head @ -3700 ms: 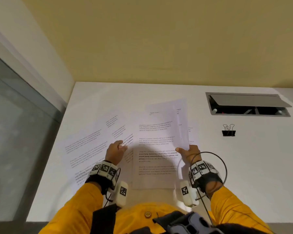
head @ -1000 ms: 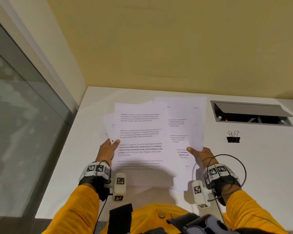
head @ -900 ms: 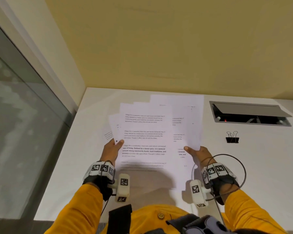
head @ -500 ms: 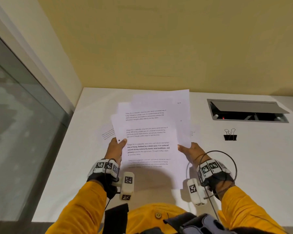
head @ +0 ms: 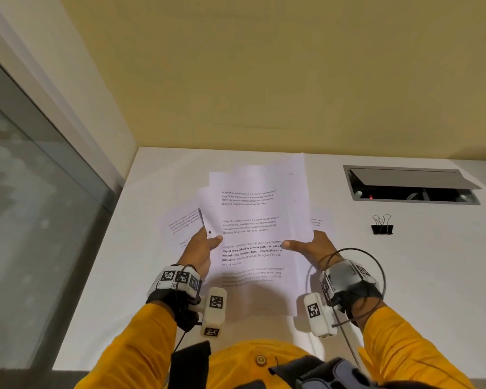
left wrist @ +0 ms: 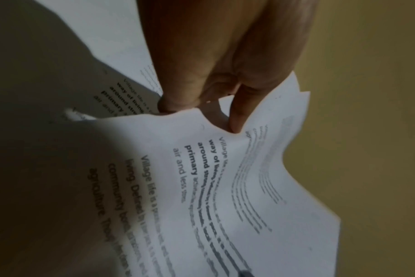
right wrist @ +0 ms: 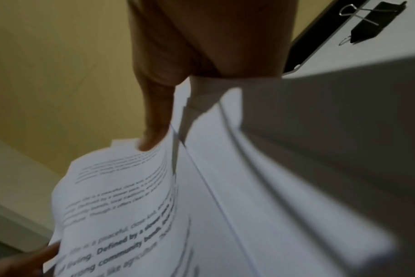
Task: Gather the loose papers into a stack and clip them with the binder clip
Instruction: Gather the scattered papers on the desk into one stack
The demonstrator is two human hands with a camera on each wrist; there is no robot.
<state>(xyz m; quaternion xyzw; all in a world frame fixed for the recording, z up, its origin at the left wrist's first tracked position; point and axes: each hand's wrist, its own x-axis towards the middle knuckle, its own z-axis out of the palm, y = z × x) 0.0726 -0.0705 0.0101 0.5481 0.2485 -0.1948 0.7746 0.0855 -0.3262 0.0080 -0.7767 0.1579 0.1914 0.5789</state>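
I held the uneven sheaf of white printed papers (head: pixel 253 234) above the white table (head: pixel 404 276), my left hand (head: pixel 201 248) and right hand (head: pixel 312 245) pinching opposite long edges. The black binder clip (head: pixel 381 226) lay off to my right, nearer that hand.
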